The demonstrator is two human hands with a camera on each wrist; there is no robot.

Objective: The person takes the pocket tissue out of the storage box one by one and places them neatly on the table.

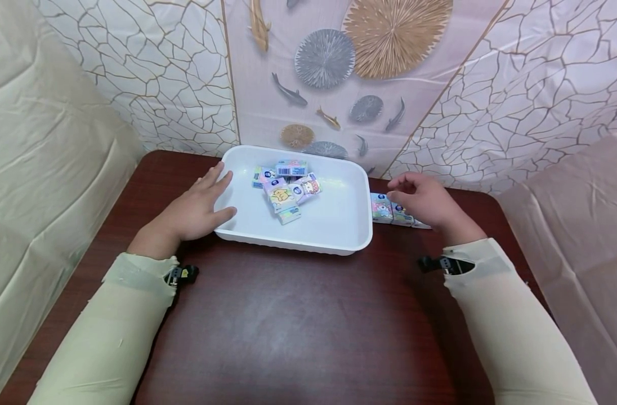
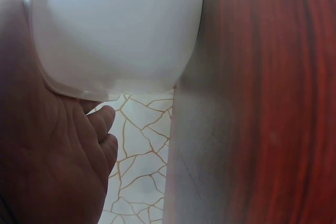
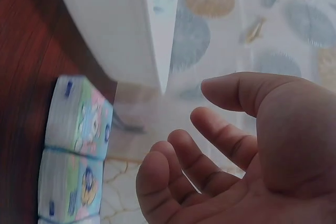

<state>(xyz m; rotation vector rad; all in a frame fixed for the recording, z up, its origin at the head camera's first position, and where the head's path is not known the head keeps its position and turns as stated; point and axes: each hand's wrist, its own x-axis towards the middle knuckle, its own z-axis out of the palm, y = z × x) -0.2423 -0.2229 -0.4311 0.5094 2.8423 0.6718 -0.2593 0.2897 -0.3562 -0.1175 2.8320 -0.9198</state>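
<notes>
A white plastic tray (image 1: 334,225) stands toward the back of the table, with several small tissue packs (image 1: 282,194) in a loose heap inside it. My left hand (image 1: 199,205) rests at the tray's left rim, fingers spread over the edge; in the left wrist view the palm touches the tray's outer wall (image 2: 115,35). To the right of the tray, my right hand (image 1: 422,202) hovers above a row of tissue packs (image 1: 381,208). In the right wrist view its fingers (image 3: 210,166) are loosely bent with nothing between them, apart from the packs (image 3: 79,119).
The dark red wooden table (image 1: 298,326) extends in front of the tray. Behind it hangs a patterned cloth (image 1: 187,84) with fish and round motifs. Pale fabric (image 1: 35,140) hangs at the left, and more (image 1: 582,225) at the right.
</notes>
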